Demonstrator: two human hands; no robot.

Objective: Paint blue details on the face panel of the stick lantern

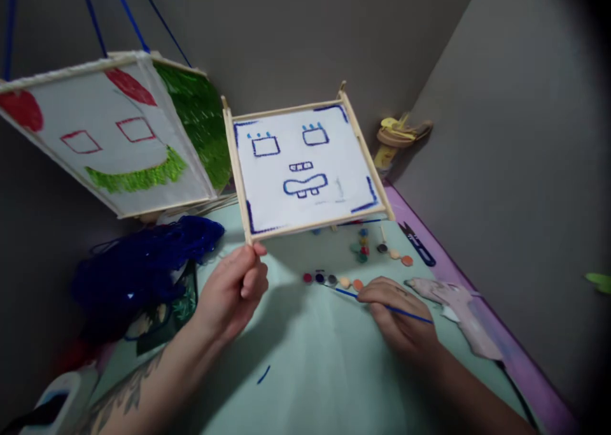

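bare forearms, left arm [138,384] seemingly tattooed

Two hands show: the left hand [233,288] at 7 o'clock, the right hand [398,314] at 5 o'clock. Two framed painted panels: one with blue outlines [303,167] at centre, one red and green [109,135] at 10 o'clock. One blue brush [382,306]. One pair of snips [419,244] at 3 o'clock. Roughly a dozen small paint pots [363,250] on the surface [310,371], blurred. One heap of blue tinsel [143,263] at 8 o'clock
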